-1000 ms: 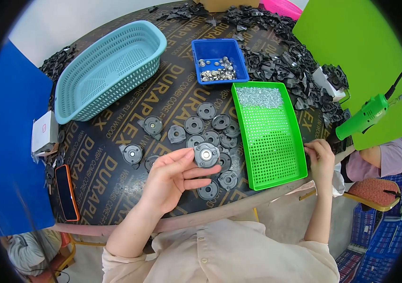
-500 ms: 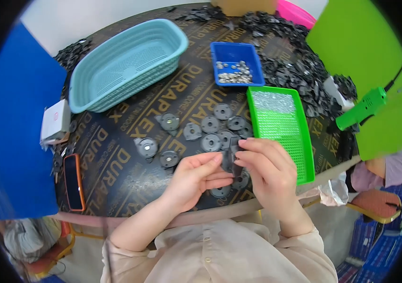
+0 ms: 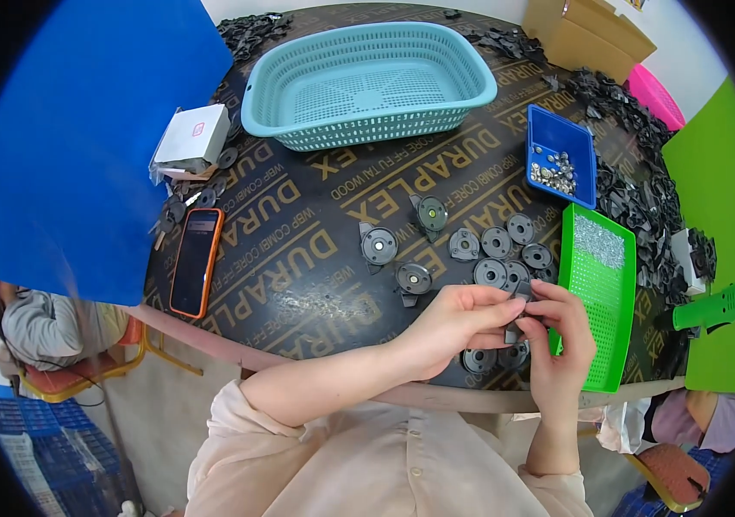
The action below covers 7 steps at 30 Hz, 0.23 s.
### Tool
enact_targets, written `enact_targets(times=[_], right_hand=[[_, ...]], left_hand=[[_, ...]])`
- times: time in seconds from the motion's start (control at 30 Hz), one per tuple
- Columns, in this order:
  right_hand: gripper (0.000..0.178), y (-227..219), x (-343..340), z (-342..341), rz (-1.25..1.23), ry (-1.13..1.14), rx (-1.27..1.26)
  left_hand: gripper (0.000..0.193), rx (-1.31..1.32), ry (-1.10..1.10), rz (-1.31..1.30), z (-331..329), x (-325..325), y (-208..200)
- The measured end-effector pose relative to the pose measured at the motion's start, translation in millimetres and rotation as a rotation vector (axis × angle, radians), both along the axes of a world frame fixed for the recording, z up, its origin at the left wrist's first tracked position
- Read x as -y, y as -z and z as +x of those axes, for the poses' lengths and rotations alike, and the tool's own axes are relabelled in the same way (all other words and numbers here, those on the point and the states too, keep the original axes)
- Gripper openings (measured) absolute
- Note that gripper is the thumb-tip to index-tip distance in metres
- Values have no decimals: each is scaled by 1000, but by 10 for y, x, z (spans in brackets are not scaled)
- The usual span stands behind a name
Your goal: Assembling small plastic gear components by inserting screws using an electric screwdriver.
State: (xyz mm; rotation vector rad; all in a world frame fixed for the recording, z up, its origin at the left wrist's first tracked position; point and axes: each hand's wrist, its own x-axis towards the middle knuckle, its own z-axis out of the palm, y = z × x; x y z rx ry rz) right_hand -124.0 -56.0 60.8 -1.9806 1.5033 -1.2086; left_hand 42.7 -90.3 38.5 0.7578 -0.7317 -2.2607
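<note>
My left hand (image 3: 464, 320) and my right hand (image 3: 562, 332) meet over the front of the table. Between their fingertips is a small dark grey plastic part (image 3: 522, 291), gripped by both; its lower portion is partly hidden by the fingers. Around my hands lie several round dark grey discs with a centre hole, such as one disc (image 3: 490, 273) just beyond and another disc (image 3: 478, 359) below my fingers. To the left are three discs with side tabs: one (image 3: 378, 246) with a bright centre, one (image 3: 431, 213) with a yellowish centre, and a nearer one (image 3: 413, 278).
A green tray (image 3: 628, 302) of small silvery pieces stands right of my hands. Beyond it are a blue bin (image 3: 561, 129) of metal pieces and black plastic piles (image 3: 634, 207). A teal basket (image 3: 367, 129), white box (image 3: 195, 138), orange-edged phone (image 3: 197, 263) and green power screwdriver (image 3: 712, 308) surround the workplace.
The view has swung left, so the table things appear further right. My fingers have shifted around the dark part, which both hands still hold.
</note>
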Motion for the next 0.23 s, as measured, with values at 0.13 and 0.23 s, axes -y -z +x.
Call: enact_targets(times=[0.13,0.23], right_hand=[[34,-45,-36,19,222,81,292],[45,50,-88,-232,344,-125,542]], left_hand=[[35,7,-37,-3,21,-14,-22],[38,196,20,-162,0,-26,-94]])
